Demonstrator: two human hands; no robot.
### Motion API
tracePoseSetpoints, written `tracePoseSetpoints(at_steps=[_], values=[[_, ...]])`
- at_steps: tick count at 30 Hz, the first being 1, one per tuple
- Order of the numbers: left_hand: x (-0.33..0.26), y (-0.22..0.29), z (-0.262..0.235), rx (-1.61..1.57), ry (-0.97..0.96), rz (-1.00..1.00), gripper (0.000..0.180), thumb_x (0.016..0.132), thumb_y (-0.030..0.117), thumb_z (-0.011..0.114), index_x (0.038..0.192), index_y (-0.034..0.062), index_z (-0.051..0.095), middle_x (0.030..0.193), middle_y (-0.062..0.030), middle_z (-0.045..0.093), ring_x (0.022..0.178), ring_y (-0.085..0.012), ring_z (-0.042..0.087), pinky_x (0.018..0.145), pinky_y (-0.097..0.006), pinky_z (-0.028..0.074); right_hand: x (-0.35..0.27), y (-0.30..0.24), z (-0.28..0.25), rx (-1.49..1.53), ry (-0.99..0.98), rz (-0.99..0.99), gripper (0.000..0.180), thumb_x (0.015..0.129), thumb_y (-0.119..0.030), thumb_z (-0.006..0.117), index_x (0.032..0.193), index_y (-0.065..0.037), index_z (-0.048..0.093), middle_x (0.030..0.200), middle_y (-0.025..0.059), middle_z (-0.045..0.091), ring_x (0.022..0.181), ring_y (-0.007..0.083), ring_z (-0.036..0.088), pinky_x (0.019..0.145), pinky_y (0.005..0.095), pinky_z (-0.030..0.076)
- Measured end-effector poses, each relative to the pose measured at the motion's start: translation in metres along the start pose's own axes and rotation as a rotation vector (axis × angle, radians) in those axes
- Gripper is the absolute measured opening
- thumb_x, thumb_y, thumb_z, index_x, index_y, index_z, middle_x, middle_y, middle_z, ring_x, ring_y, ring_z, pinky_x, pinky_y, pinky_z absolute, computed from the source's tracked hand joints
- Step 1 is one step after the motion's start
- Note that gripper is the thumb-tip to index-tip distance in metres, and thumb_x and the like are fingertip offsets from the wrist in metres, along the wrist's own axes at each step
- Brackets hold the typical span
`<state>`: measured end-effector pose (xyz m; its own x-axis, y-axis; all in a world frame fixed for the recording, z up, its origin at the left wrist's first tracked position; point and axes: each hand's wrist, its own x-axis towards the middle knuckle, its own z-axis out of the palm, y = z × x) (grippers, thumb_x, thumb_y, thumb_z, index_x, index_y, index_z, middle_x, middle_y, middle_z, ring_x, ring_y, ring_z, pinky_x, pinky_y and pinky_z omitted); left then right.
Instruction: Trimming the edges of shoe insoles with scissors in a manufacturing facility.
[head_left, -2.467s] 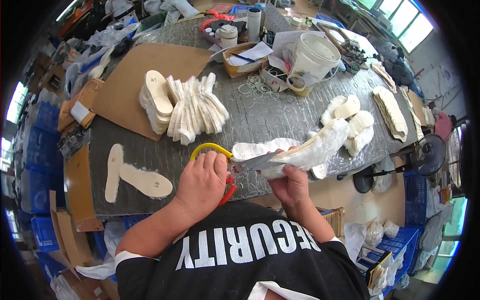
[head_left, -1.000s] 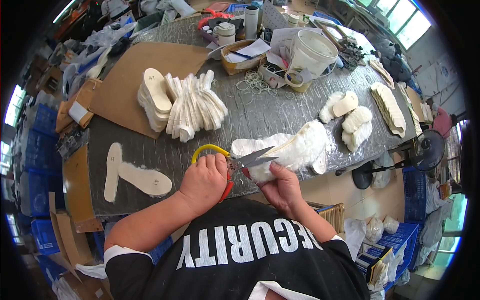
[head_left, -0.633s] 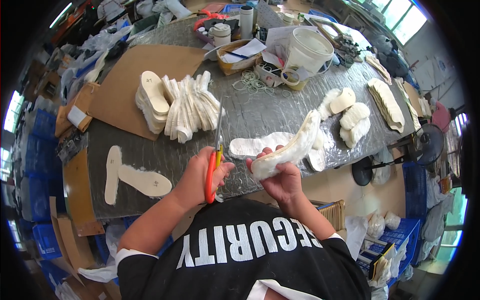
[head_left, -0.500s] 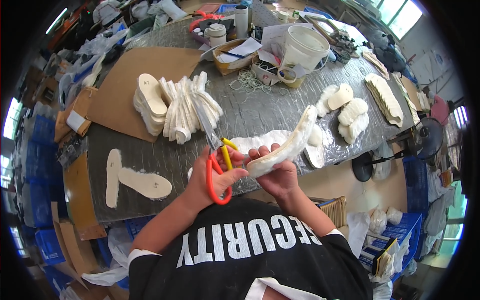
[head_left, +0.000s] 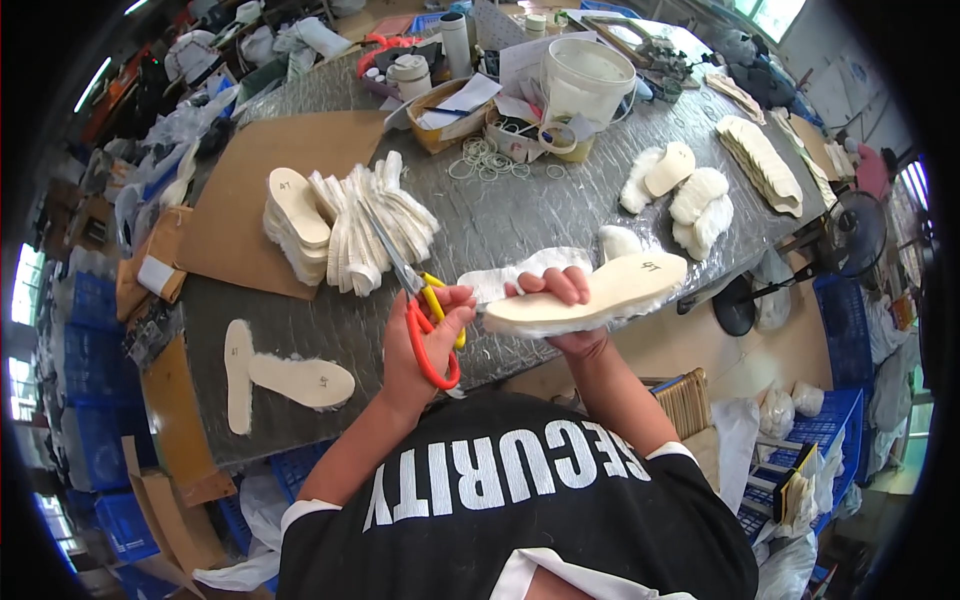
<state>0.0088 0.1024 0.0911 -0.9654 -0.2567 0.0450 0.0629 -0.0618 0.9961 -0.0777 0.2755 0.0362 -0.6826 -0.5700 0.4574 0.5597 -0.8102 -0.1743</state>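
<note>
Gripped tight, the scissors sit in the left hand — blades up. Right hand clasps a fleecy insole above the counter.

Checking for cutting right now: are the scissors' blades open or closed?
Closed. The scissors in the left hand show one thin blade line pointing away from the insole.

Scissors: glossy red and yellow plastic handles, bright metal blades. Insole: smooth matt beige top, fleecy white underside. Counter: grey quilted covering with slight sheen. Cardboard sheet: matt brown. Bucket: smooth white plastic
</note>
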Motion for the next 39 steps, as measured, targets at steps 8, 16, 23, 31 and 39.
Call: tracePoseSetpoints(at_steps=[8,16,23,31,39], values=[[-0.008,0.029,0.004,-0.508,-0.310,-0.536,0.014,0.088,0.007,0.052,0.095,-0.0042,0.046,0.089,-0.0146,0.059,0.081,-0.0217,0.063,0.074,-0.034,0.054,0.007,-0.003,-0.004,-0.072,-0.366,-0.060,0.023,0.082,-0.033,0.060,0.066,-0.019,0.053,0.075,-0.0083,0.050,0.099,0.0167,0.041,0.109,0.0395,0.016],[-0.011,0.048,0.002,-0.426,-0.366,-0.448,0.015,0.089,0.008,0.050,0.097,-0.0032,0.046,0.088,-0.0156,0.059,0.076,-0.0216,0.065,0.071,-0.033,0.055,0.003,-0.005,0.006,-0.060,-0.291,-0.041,0.029,0.078,-0.018,0.059,0.050,-0.016,0.050,0.057,-0.0066,0.053,0.083,0.0146,0.045,0.104,0.0386,0.027],[-0.008,0.039,0.004,-0.292,-0.473,-0.377,0.019,0.082,0.010,0.062,0.090,-0.0011,0.049,0.077,-0.0107,0.059,0.065,-0.0151,0.061,0.057,-0.027,0.051,-0.002,-0.015,0.022,-0.244,-0.242,0.016,0.036,0.078,-0.024,0.060,0.046,-0.015,0.049,0.053,-0.0041,0.050,0.079,0.0177,0.044,0.101,0.0410,0.030],[-0.014,-0.018,-0.032,-0.364,-0.246,-0.605,0.017,0.084,0.014,0.061,0.082,0.0011,0.051,0.066,-0.0067,0.055,0.054,-0.0130,0.054,0.049,-0.025,0.045,-0.036,-0.007,0.004,-0.480,0.610,-0.066,0.040,0.066,0.007,0.058,0.104,-0.005,0.052,0.100,0.0100,0.056,0.098,0.0268,0.054,0.090,0.0424,0.044],[-0.060,-0.057,-0.092,-0.226,0.106,-0.664,0.021,0.085,0.018,0.061,0.080,-0.0006,0.054,0.067,-0.0096,0.058,0.056,-0.0153,0.056,0.053,-0.030,0.049,-0.025,-0.263,-0.040,-0.934,1.100,-0.009,0.032,0.079,-0.008,0.059,0.109,0.000,0.051,0.091,0.0081,0.059,0.091,0.0205,0.058,0.078,0.0377,0.049]])
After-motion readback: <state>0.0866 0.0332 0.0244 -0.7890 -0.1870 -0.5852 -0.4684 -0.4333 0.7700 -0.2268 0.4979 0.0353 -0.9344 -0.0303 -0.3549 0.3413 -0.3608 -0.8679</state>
